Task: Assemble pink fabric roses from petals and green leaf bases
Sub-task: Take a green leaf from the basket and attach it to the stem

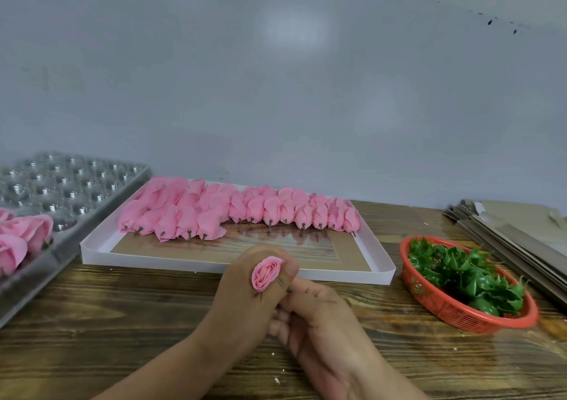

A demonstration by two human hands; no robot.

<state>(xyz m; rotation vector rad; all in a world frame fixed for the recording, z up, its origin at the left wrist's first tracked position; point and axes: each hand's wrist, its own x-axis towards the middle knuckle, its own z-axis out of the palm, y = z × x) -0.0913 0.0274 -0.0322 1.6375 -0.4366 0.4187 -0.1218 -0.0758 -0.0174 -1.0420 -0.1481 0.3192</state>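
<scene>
Partly hidden and cut-off things on a wooden table

The rolled pink rose (266, 273) shows only its top; the left hand (245, 295) covers the lower part, and the right hand (319, 316) hides any stem. Both forearms run off the bottom edge. Finished roses (18, 240) and the metal mould tray (70, 191) are cut by the left edge, the stacked cardboard (515, 234) by the right.

No text, label, brand, number or sign can be read anywhere in the head view.
</scene>
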